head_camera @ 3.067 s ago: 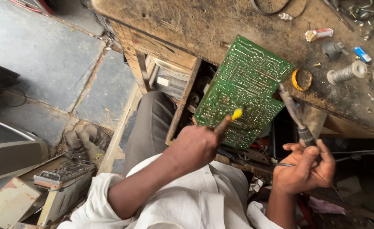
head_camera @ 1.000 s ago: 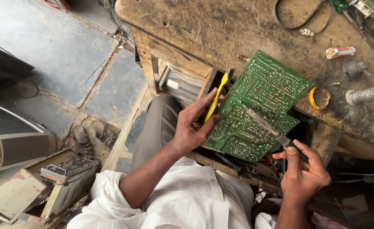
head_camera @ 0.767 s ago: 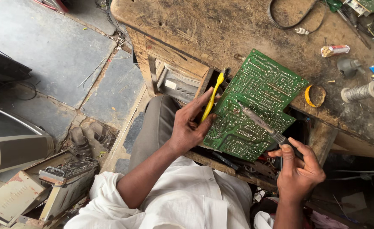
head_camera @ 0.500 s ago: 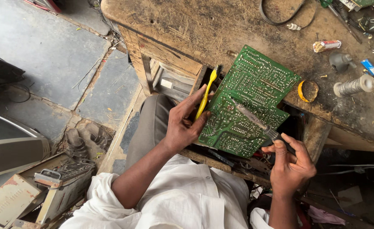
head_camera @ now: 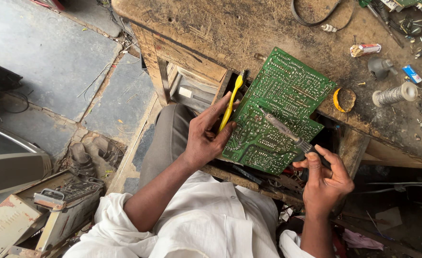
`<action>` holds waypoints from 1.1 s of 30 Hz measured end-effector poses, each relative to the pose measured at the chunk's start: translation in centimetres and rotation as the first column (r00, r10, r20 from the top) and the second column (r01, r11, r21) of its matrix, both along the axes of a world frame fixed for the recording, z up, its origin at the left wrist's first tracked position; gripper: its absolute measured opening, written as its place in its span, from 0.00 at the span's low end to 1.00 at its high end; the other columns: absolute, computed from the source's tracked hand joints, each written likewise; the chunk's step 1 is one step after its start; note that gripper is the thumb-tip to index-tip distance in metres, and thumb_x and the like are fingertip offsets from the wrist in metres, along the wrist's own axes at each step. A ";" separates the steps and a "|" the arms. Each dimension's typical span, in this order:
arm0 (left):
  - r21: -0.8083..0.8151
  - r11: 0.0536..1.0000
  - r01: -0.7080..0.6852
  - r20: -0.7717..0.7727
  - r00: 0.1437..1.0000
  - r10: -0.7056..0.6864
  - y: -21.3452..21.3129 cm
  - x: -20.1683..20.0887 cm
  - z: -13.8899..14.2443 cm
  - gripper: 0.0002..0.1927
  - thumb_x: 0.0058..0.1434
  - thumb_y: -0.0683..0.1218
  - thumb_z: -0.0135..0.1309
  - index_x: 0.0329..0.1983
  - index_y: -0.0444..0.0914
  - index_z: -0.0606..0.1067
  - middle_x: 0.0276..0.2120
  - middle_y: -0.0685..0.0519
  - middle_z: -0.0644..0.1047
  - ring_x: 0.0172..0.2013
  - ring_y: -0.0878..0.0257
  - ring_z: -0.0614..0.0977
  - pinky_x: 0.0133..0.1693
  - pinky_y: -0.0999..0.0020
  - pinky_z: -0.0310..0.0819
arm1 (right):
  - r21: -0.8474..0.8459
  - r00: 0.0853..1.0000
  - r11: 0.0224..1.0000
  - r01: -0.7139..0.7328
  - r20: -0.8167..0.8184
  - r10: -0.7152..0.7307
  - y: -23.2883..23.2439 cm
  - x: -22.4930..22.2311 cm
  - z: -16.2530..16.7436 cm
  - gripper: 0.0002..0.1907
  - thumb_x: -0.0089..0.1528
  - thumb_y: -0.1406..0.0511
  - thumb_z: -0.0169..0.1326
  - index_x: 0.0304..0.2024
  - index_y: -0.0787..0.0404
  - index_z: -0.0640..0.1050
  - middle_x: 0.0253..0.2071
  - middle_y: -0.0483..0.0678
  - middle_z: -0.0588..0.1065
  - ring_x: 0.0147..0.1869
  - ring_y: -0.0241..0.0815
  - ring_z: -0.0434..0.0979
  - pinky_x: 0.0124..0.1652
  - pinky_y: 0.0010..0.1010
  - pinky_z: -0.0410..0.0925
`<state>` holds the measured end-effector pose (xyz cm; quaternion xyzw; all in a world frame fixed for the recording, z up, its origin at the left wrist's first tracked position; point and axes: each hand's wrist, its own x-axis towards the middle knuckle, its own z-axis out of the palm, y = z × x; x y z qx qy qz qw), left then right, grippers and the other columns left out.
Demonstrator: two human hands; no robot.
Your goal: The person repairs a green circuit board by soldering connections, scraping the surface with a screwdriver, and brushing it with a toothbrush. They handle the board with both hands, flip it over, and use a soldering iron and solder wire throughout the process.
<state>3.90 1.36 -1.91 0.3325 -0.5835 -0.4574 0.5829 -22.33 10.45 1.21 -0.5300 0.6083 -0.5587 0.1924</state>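
Hands (head_camera: pixel 206 138) gripping circuit board (head_camera: pixel 278 110), soldering iron (head_camera: pixel 282 129)

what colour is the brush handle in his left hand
Yellow: the toothbrush in the left hand, head view.

One head-worn view looks steeply down from close above the lap; the bench (head_camera: pixel 278 28) fills the upper right of the frame, the floor (head_camera: pixel 43 57) the left.

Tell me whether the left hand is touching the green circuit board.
Touching. The head view shows the left hand gripping the left edge of the green circuit board, with a yellow brush pinned under its thumb.
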 end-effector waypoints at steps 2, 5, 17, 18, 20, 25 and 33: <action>0.005 1.000 0.001 -0.010 1.000 -0.001 0.1 -0.1 0.0 0.34 0.68 0.34 0.58 0.75 0.37 0.62 0.63 0.46 0.77 0.60 0.64 0.80 0.59 0.71 0.78 | 0.022 1.000 1.000 0.010 -0.019 -0.009 0.0 -0.1 0.1 0.10 0.71 0.75 0.55 0.53 0.77 0.76 0.41 0.57 0.78 0.37 0.41 0.81 0.40 0.36 0.80; -0.030 0.999 -0.028 0.000 1.000 0.028 0.1 -0.1 0.1 0.33 0.69 0.35 0.57 0.76 0.37 0.61 0.63 0.45 0.77 0.61 0.63 0.80 0.60 0.71 0.78 | -0.011 0.999 1.000 -0.003 -0.041 0.003 -0.2 0.0 -0.1 0.09 0.71 0.75 0.55 0.53 0.77 0.76 0.42 0.57 0.77 0.37 0.41 0.81 0.40 0.36 0.81; -0.256 0.933 -0.252 0.469 0.812 0.348 1.8 -0.3 0.5 0.30 0.69 0.44 0.59 0.73 0.41 0.65 0.36 0.48 0.72 0.30 0.56 0.78 0.33 0.60 0.75 | -0.074 0.997 0.997 -0.034 -0.067 0.029 -0.1 0.7 -0.2 0.09 0.71 0.74 0.56 0.52 0.77 0.76 0.42 0.55 0.76 0.36 0.39 0.80 0.37 0.35 0.81; -0.268 0.936 -0.228 0.492 0.803 0.336 2.0 -0.2 0.5 0.30 0.70 0.44 0.59 0.74 0.41 0.64 0.34 0.49 0.73 0.29 0.56 0.78 0.32 0.60 0.74 | -0.074 0.997 0.997 -0.033 -0.067 0.029 -0.1 0.8 -0.2 0.09 0.71 0.74 0.56 0.52 0.77 0.76 0.42 0.55 0.76 0.36 0.39 0.80 0.37 0.34 0.81; -0.290 0.939 -0.185 0.539 0.779 0.320 2.3 -0.1 0.4 0.31 0.71 0.44 0.58 0.75 0.41 0.62 0.32 0.51 0.73 0.27 0.57 0.77 0.30 0.61 0.73 | -0.074 0.998 0.997 -0.031 -0.061 0.027 -0.2 0.9 -0.2 0.10 0.71 0.74 0.56 0.52 0.77 0.76 0.42 0.55 0.76 0.36 0.39 0.80 0.38 0.34 0.81; -0.330 0.938 -0.110 0.625 0.719 0.304 2.6 -0.5 0.1 0.33 0.72 0.44 0.57 0.77 0.40 0.59 0.32 0.52 0.74 0.27 0.59 0.78 0.27 0.62 0.72 | -0.072 0.994 0.997 -0.035 -0.103 0.027 -0.2 0.9 0.1 0.09 0.71 0.74 0.56 0.53 0.77 0.76 0.43 0.55 0.76 0.36 0.40 0.81 0.38 0.34 0.81; -0.357 0.932 -0.056 0.734 0.601 0.317 2.6 -1.2 -0.4 0.44 0.60 0.44 0.59 0.78 0.44 0.53 0.41 0.49 0.77 0.32 0.57 0.80 0.29 0.62 0.75 | -0.061 0.999 0.998 -0.024 -0.041 0.021 0.2 0.8 -0.7 0.09 0.71 0.75 0.56 0.53 0.77 0.76 0.43 0.55 0.75 0.37 0.40 0.80 0.39 0.36 0.81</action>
